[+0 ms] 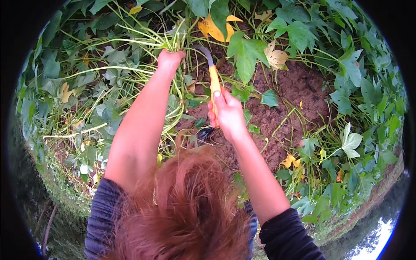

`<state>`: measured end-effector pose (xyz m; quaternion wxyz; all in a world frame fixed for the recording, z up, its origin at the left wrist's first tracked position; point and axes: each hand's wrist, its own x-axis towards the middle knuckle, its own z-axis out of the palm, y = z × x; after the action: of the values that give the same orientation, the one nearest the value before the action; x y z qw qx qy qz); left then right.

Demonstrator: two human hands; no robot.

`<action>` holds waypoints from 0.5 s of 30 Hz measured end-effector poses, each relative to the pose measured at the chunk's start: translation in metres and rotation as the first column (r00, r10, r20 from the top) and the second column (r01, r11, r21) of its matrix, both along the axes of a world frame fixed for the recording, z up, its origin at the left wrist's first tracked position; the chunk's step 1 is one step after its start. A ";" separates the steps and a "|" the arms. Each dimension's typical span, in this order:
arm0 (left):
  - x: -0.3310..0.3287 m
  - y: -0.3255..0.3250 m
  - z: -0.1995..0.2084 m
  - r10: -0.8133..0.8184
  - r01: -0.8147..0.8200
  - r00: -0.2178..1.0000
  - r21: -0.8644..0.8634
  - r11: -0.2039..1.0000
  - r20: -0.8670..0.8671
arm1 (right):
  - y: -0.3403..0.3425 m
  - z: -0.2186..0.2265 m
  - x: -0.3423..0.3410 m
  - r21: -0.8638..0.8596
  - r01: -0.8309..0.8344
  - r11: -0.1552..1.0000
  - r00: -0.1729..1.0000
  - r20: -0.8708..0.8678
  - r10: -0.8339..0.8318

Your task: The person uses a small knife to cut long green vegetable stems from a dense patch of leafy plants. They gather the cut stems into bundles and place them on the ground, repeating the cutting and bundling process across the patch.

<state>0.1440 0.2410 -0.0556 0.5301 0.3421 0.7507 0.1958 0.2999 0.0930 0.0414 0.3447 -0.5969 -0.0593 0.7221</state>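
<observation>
Holding, left hand [170, 60]: one bunch of green stems [174, 42], upper middle of the view, leaves and stalks fanning out above the fist. Grip closed around the stems, fingers mostly hidden from above.

Holding, right hand [226, 110]: one sickle [214, 82], orange handle, curved grey blade. Grip wrapped firmly on the handle, thumb laid along its top. The blade curved in toward the bunch, its tip just beside the stems; whether it touched them could not be told.

Progress, as judged from the lie of things: bunch gathered, blade in place next to it; no cut through the held stems could be made out. Some stems ran on below the left fist, so the bunch seemed joined to the plants, though its base was hidden.

Ground, right of the sickle: one patch of reddish-brown soil [305, 93], largely bare, a few thin stems trailing over it. This part looked the furthest along.

Outstanding, by appearance: leafy vines [368, 93] thick along the right, with more growth at the left and top.

Sundries: one yellow leaf [212, 28] beyond the blade; one dry tan leaf [276, 56] at the soil's upper edge.
</observation>
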 end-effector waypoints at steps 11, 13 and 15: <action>0.002 -0.014 0.009 -0.250 0.238 0.950 -0.085 0.968 -0.190 | -0.050 0.038 0.021 0.018 -0.125 0.992 0.952 0.285 0.114; 0.006 -0.008 0.011 -0.264 0.234 0.916 -0.133 0.963 -0.301 | -0.040 0.019 0.032 0.093 -0.114 0.989 0.808 0.588 0.038; 0.002 -0.004 0.010 -0.219 0.200 0.944 -0.100 0.975 -0.249 | -0.011 -0.003 0.054 0.232 -0.211 0.950 0.676 0.737 -0.030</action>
<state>0.1462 0.2374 -0.0452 0.4578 0.4228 0.7794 0.0645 0.3537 0.0816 0.0383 0.3413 -0.7725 -0.3301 0.4217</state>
